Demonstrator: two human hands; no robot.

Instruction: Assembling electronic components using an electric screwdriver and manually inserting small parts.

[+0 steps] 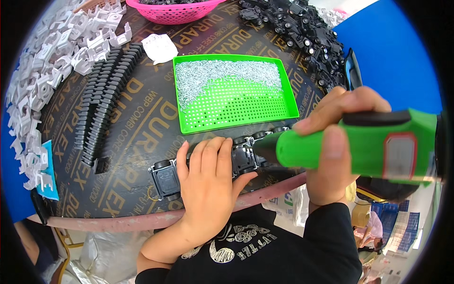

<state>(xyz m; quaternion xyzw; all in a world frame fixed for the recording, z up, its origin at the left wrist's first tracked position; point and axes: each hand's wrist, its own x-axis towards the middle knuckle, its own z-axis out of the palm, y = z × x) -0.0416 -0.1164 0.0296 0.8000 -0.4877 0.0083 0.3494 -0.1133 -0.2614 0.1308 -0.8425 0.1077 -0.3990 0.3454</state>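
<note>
From where I stand, in the head view, a row of black toy vehicles (244,157) lies at the near side of the dark bench (156,106), slanting from left and near to right and far. The left hand (208,165) lies palm down across the row, its grip closed on the vehicles from above: the fingertips reach past the far edge, the thumb sticks out to the right along the near side. One wheeled end pokes out left of the grip, another stretch shows to its right. That forearm comes up from the near side, leaning right and away.

The right hand's (333,146) grip is clamped around a bright green power tool (364,142), fingers over the far side, thumb along the near side. The tool lies almost level, its dark nose pointing left at the vehicles just right of the left hand; I can't tell whether its tip touches. The right wrist rises from a black sleeve (332,236).

Just beyond the vehicles sits a green tray (239,125) of silver screws (222,71).
</note>
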